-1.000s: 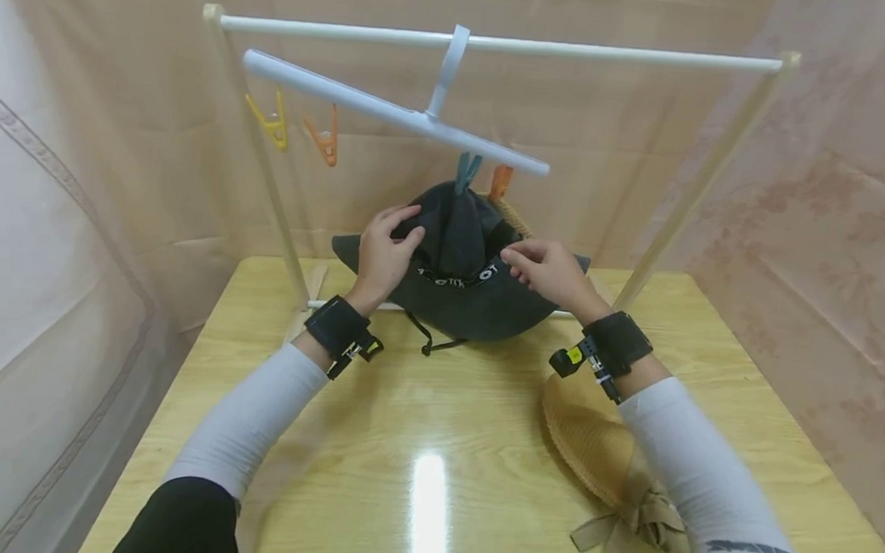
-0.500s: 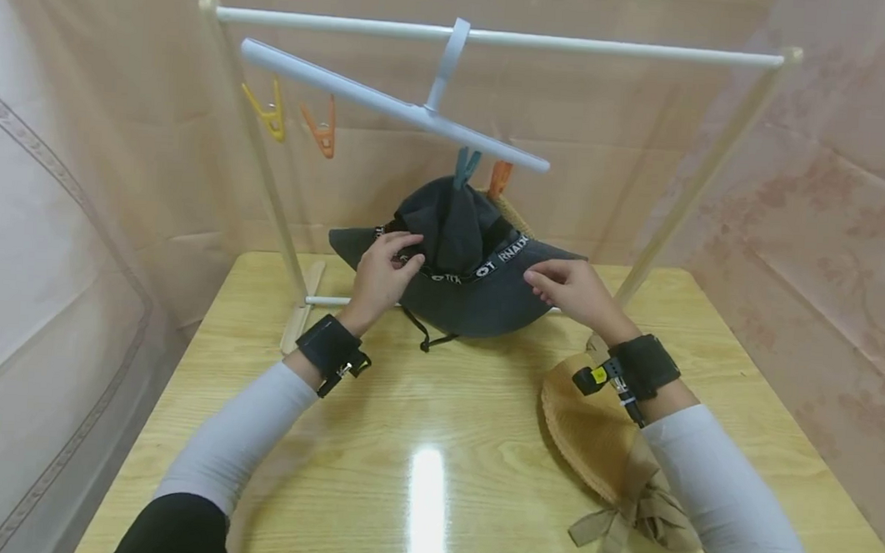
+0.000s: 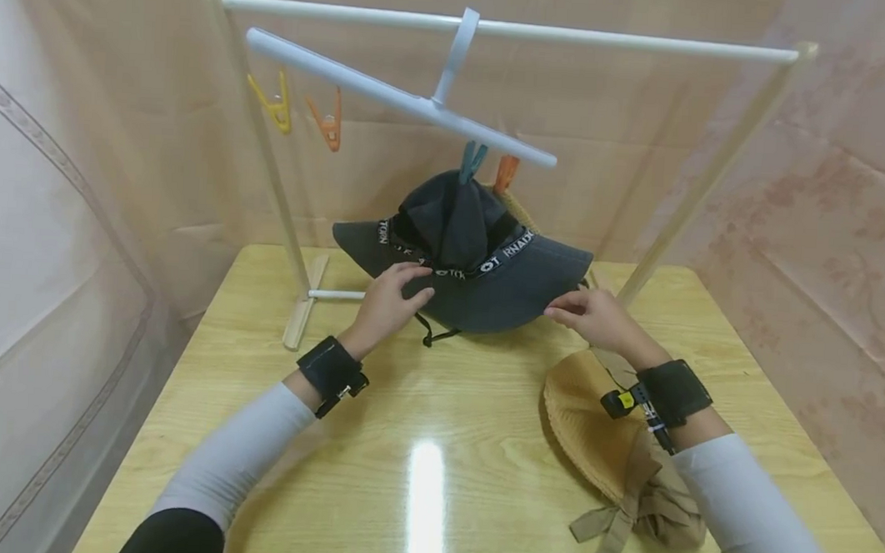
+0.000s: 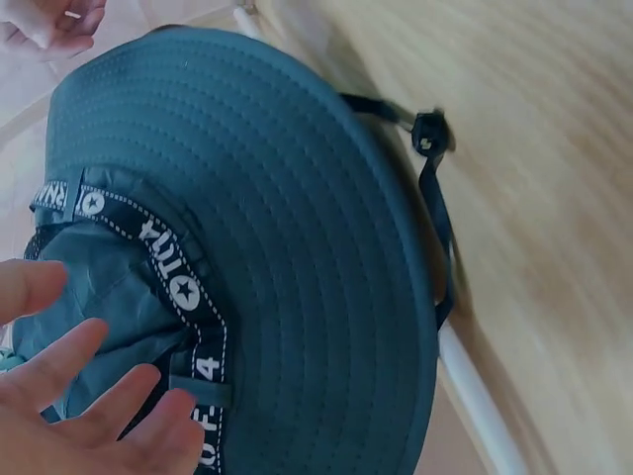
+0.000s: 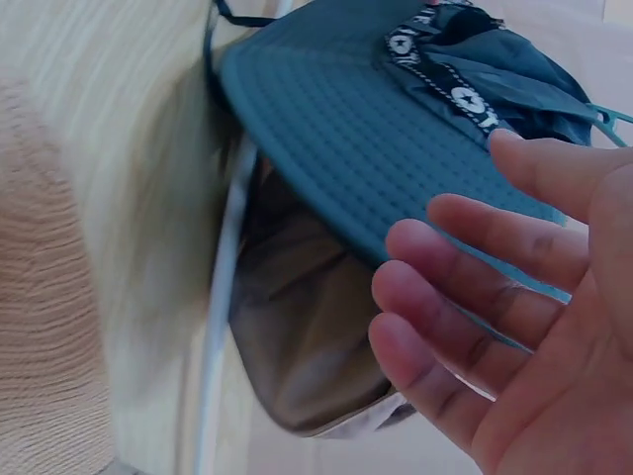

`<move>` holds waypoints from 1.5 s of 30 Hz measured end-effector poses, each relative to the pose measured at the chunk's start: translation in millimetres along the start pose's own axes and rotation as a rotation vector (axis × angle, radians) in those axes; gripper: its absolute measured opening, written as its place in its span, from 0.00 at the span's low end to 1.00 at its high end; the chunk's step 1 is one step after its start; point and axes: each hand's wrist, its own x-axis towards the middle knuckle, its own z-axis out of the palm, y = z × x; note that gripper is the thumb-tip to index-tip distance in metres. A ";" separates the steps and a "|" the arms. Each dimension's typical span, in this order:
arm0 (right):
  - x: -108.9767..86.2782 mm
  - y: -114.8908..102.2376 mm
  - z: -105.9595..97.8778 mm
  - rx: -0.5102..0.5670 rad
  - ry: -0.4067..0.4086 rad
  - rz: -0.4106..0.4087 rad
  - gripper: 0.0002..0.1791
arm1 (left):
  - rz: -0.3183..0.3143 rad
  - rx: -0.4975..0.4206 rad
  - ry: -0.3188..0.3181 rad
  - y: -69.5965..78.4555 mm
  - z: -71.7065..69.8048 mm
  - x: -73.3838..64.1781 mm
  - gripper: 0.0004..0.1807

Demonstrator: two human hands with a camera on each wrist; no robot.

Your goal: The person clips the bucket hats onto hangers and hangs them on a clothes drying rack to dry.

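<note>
A dark bucket hat (image 3: 479,299) with a lettered band hangs by its crown from a teal clip (image 3: 472,163) under a tilted pale blue hanger (image 3: 392,94). My left hand (image 3: 386,309) is in front of the brim's left part, fingers apart and holding nothing. Near the brim's right edge is my right hand (image 3: 598,318); in the right wrist view its fingers (image 5: 435,277) are loosely bent with nothing between them. A black chin cord (image 4: 432,178) dangles below the brim. An orange clip (image 3: 505,173) grips a tan item (image 3: 521,214) mostly hidden behind the hat.
The hanger hooks over the rack's white top bar (image 3: 613,39). A yellow clip (image 3: 277,105) and another orange clip (image 3: 329,124) hang at its left. On the table (image 3: 326,488), a tan woven hat (image 3: 589,418) with a ribbon lies beneath my right forearm.
Both hands have moved from the hat's crown down toward me, the right one also outward to the right. More of the lettered band and brim now shows.
</note>
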 end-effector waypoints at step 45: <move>-52.7 40.4 46.6 -0.164 -0.327 0.025 0.09 | -0.138 0.117 -0.336 -7.1 9.4 -25.0 0.30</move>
